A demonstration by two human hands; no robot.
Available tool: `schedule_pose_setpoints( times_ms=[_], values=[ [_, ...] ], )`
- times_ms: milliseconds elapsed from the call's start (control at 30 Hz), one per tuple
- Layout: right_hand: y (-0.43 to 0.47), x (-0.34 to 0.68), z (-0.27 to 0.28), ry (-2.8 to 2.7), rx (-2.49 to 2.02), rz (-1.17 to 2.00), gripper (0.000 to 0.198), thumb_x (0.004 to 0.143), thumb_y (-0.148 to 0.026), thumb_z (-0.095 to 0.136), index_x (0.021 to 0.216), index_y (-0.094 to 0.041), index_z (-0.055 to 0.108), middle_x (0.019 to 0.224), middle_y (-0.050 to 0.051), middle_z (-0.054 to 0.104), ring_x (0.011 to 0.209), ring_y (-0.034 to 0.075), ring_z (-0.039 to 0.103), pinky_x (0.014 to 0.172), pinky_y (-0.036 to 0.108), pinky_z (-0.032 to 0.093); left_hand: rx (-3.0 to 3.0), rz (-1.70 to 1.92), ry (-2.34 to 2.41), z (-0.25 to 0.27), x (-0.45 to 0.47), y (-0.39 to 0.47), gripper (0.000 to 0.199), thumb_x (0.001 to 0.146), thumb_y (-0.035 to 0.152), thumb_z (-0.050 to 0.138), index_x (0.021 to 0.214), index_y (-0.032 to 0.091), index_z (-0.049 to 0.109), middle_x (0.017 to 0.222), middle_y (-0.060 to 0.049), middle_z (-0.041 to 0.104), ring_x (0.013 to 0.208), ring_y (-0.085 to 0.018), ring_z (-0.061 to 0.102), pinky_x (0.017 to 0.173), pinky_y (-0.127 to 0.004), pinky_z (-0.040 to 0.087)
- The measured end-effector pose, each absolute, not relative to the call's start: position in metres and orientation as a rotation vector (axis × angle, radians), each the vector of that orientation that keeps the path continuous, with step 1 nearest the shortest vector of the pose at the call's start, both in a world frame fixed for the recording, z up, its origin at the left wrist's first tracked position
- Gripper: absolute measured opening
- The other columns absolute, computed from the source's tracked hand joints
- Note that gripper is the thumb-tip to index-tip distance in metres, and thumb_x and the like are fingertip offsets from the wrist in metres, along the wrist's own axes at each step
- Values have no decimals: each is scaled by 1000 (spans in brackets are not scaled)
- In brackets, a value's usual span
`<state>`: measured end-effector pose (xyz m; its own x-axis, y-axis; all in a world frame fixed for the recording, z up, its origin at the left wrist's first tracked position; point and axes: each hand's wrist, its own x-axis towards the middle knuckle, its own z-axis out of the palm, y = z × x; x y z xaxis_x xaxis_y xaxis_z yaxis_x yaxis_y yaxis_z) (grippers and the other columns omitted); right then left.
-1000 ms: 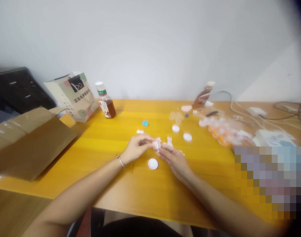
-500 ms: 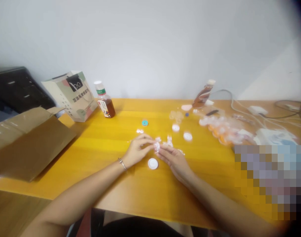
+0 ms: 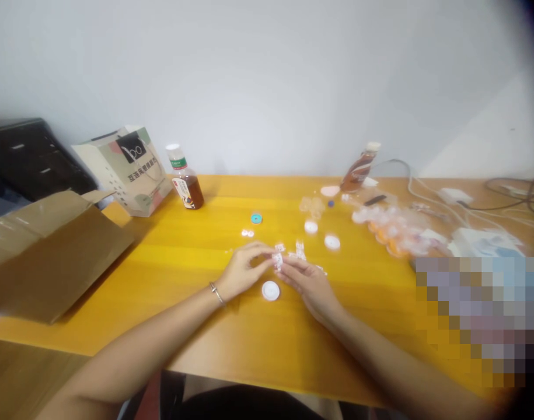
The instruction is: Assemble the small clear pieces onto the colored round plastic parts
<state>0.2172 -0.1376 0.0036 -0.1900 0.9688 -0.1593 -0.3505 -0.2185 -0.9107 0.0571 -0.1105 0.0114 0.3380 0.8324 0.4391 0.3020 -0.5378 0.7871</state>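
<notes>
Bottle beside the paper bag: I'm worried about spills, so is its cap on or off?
On: a white cap covers the bottle's top.

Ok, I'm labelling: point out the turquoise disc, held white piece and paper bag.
Turquoise disc (image 3: 256, 218), head view: upper face.
Held white piece (image 3: 278, 260), head view: visible middle.
Paper bag (image 3: 134, 174), head view: printed front.

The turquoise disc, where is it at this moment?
In the head view, the turquoise disc lies slightly left of centre on the table, just beyond two small white pieces and past the left hand.
</notes>
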Motion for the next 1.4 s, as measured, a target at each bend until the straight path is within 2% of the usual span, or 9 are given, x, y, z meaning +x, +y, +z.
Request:
schedule_pose_setpoints(
  times_ms=[267,467,567,700,767,833,967,1400],
  values=[
    [-137,216,0,-996,-1014,1530,18,65,-28,68,82,-22,69,80,-1,68,76,11,60,79,27,48,1734,1021,994,9,60,-109,23,75,24,58,95,13,61,91,-8,64,81,-15,60,73,-26,47],
    [-134,217,0,-1166,-1093,1449,19,67,-35,64,80,-21,68,74,0,67,70,14,60,75,31,49,1703,965,1032,8,61,-107,20,72,24,61,85,10,61,83,-8,64,75,-15,59,72,-27,48],
    [-133,220,2,-1347,-1131,1389,19,71,-35,60,82,-21,65,77,1,65,75,16,60,76,33,48,1730,928,1011,11,58,-106,19,73,25,60,84,10,60,82,-8,64,72,-13,58,71,-26,47],
    [-136,225,2,-1660,-1149,1099,38,65,-35,65,98,-21,52,88,4,58,80,17,55,72,32,46,1793,877,944,22,47,-103,19,75,26,58,87,11,58,83,-6,62,74,-11,57,72,-25,46],
    [-139,226,0,-1885,-1133,930,45,58,-34,71,95,-20,49,87,4,55,78,17,52,70,32,45,1878,810,910,29,41,-103,19,76,26,57,88,12,58,83,-5,62,74,-10,56,72,-24,45],
    [-141,226,-2,-2067,-1102,818,36,58,-32,71,85,-20,50,83,3,53,75,17,50,69,31,43,1968,701,831,34,36,-103,18,76,25,57,88,12,58,83,-5,61,74,-10,55,72,-24,45],
    [-140,225,-6,-2180,-1066,747,15,68,-23,60,73,-20,47,76,1,52,72,15,49,66,29,40,2123,548,701,37,32,-106,17,75,27,58,84,13,57,81,-4,60,75,-11,56,71,-23,44],
    [-138,224,-11,-2169,-1055,705,13,68,-21,59,75,-20,48,74,1,53,69,14,49,64,27,40,2300,462,679,35,35,-107,11,77,24,55,82,14,56,82,-3,59,76,-10,54,69,-22,42]
  ],
)
